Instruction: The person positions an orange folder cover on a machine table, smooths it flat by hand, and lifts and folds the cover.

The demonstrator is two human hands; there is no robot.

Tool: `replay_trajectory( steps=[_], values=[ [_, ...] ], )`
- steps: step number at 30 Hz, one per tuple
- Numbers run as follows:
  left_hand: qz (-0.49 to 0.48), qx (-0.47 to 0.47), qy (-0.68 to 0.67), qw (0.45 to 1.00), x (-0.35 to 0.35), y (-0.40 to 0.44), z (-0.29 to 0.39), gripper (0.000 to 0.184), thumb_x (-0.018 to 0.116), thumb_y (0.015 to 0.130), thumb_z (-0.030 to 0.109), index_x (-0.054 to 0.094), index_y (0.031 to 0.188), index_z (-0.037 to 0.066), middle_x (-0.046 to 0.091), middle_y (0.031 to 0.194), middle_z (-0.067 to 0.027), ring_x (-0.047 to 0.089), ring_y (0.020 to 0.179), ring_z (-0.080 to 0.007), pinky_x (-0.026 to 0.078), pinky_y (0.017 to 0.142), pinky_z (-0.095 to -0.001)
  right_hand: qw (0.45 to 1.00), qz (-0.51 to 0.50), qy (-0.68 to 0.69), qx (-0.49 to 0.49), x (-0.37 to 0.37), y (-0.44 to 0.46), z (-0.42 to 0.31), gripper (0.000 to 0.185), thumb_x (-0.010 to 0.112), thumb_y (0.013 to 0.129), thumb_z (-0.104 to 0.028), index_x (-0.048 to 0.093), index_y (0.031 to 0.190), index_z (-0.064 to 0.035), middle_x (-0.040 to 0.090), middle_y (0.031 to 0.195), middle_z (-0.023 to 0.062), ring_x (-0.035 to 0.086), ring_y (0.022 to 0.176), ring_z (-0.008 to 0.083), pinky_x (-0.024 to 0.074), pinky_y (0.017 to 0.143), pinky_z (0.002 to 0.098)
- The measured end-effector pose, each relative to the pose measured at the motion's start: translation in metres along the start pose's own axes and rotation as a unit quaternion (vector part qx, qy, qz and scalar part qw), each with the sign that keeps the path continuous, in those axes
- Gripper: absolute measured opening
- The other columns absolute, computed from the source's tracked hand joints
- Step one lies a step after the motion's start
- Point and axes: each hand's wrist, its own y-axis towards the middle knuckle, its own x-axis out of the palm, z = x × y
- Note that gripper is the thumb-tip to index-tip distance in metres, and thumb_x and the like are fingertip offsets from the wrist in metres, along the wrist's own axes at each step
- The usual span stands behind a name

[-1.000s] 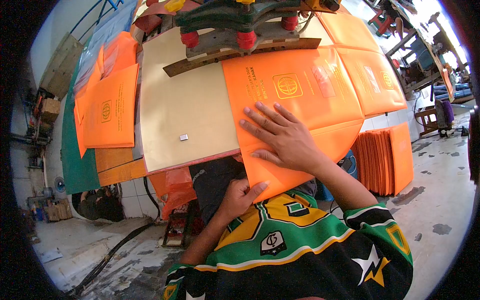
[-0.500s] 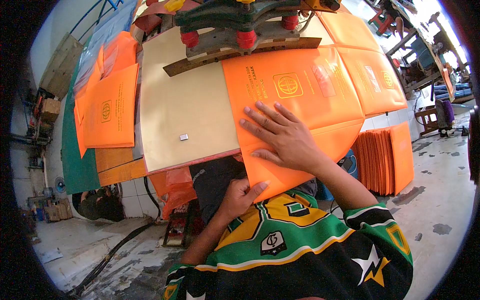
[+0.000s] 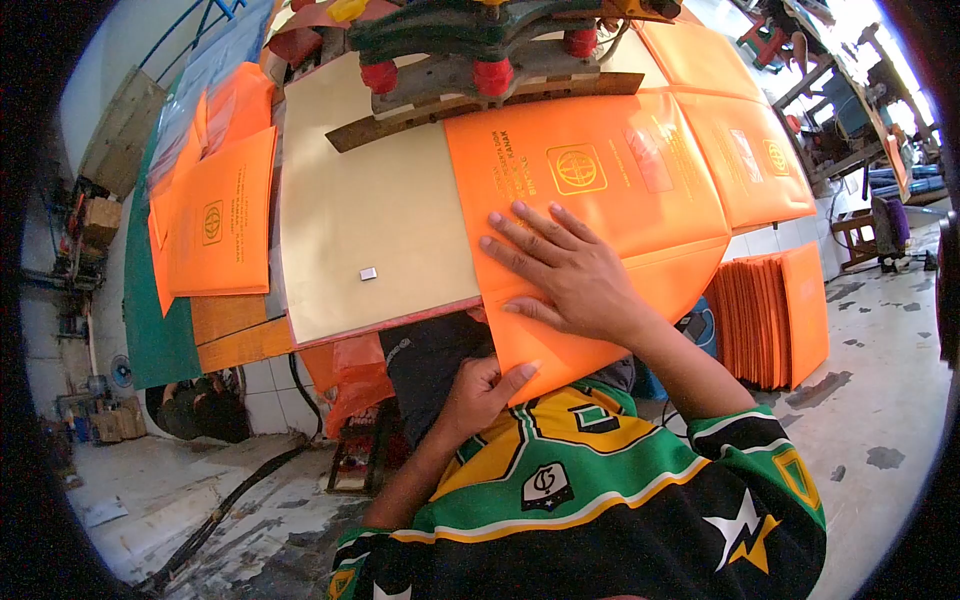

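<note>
An orange printed sheet [image 3: 640, 210] lies over the right part of a cream board [image 3: 380, 220], its near corner hanging past the board's edge. My right hand [image 3: 570, 275] rests palm down on the sheet with fingers spread. My left hand [image 3: 485, 395] pinches the sheet's near corner, thumb on top and the other fingers mostly hidden beneath. Just beyond the sheet's far part is a metal bar [image 3: 480, 105] below a green machine frame [image 3: 480, 40] with red fittings. A small silvery block [image 3: 368, 273] sits on the board.
Orange folders [image 3: 220, 220] lie at the left, over a green surface [image 3: 150, 330]. A thick stack of orange folders [image 3: 765, 320] stands low at the right. A cable [image 3: 230, 510] runs along the floor. Another person [image 3: 205, 408] is partly visible at the lower left.
</note>
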Motion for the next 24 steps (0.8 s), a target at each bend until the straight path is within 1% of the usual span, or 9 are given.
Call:
replay_trajectory(
  steps=[3, 8, 20, 24],
  values=[
    [0.003, 0.003, -0.007, 1.000, 0.0000, -0.0002, 0.0000, 0.031, 0.063, 0.105, 0.026, 0.071, 0.108, -0.004, 0.072, 0.085, -0.0054, 0.063, 0.077, -0.0073, 0.052, 0.068, -0.0280, 1.000, 0.003, 0.003, 0.000, 0.0003, 0.0001, 0.0001, 0.073, 0.055, 0.098, -0.058, 0.039, 0.159, -0.0221, 0.034, 0.167, 0.0048, 0.031, 0.154, 0.0274, 0.0234, 0.125, 0.0506],
    [-0.013, -0.013, 0.019, 1.000, -0.0029, 0.0003, 0.0043, 0.032, 0.063, 0.105, 0.027, 0.071, 0.107, -0.004, 0.072, 0.083, -0.0055, 0.063, 0.075, -0.0073, 0.052, 0.068, -0.0281, 1.000, 0.003, 0.003, 0.002, 0.0004, 0.0003, -0.0002, 0.073, 0.055, 0.098, -0.058, 0.039, 0.159, -0.0221, 0.034, 0.167, 0.0047, 0.031, 0.154, 0.0274, 0.0233, 0.125, 0.0504],
    [0.000, 0.010, 0.001, 1.000, -0.0001, 0.0003, -0.0003, 0.033, 0.062, 0.105, 0.028, 0.071, 0.107, -0.004, 0.073, 0.084, -0.0072, 0.065, 0.075, -0.0089, 0.052, 0.068, -0.0289, 1.000, 0.005, 0.006, 0.004, -0.0009, 0.0005, -0.0006, 0.072, 0.055, 0.098, -0.058, 0.040, 0.159, -0.0222, 0.034, 0.167, 0.0045, 0.030, 0.154, 0.0268, 0.0220, 0.126, 0.0497],
    [-0.007, -0.001, 0.017, 1.000, -0.0020, 0.0001, -0.0025, 0.032, 0.063, 0.105, 0.027, 0.071, 0.106, -0.004, 0.073, 0.083, -0.0072, 0.065, 0.075, -0.0092, 0.052, 0.068, -0.0287, 1.000, 0.006, 0.009, 0.003, -0.0005, 0.0002, -0.0003, 0.072, 0.055, 0.098, -0.058, 0.040, 0.159, -0.0221, 0.034, 0.167, 0.0044, 0.030, 0.154, 0.0268, 0.0220, 0.126, 0.0497]
  ],
)
